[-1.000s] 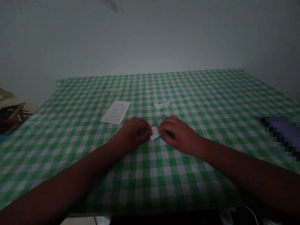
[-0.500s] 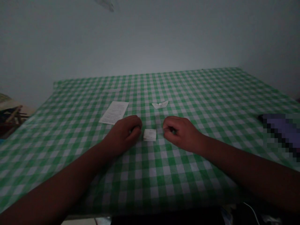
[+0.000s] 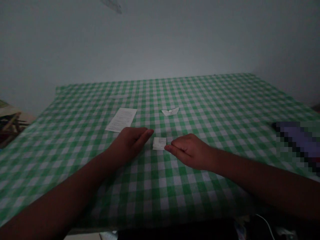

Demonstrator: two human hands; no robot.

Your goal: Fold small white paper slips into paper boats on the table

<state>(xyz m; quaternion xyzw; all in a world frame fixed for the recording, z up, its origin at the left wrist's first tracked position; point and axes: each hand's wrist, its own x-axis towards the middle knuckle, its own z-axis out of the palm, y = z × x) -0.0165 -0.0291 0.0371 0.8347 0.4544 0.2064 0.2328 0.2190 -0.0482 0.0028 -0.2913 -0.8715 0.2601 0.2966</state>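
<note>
A small square of folded paper with printed lines lies on the checked cloth between my hands. At its lower right corner is the thumb of my right hand, whose other fingers are curled in; the closed hand has the corner at its thumb tip. Just left of the paper, and apart from it, my left hand rests closed, its thumb against the curled index finger and nothing visible in it. Farther back sits a small folded paper boat. Behind my left hand lies a flat printed sheet.
A green and white checked tablecloth covers the table, which reaches back to a pale wall. A pale strip lies toward the back left. At the right edge is a dark, pixelated flat object.
My right hand has moved left and nearer to me, its thumb now reaching the folded paper's corner. My left thumb has straightened along the index finger. The folded paper's layers look slightly shifted.
</note>
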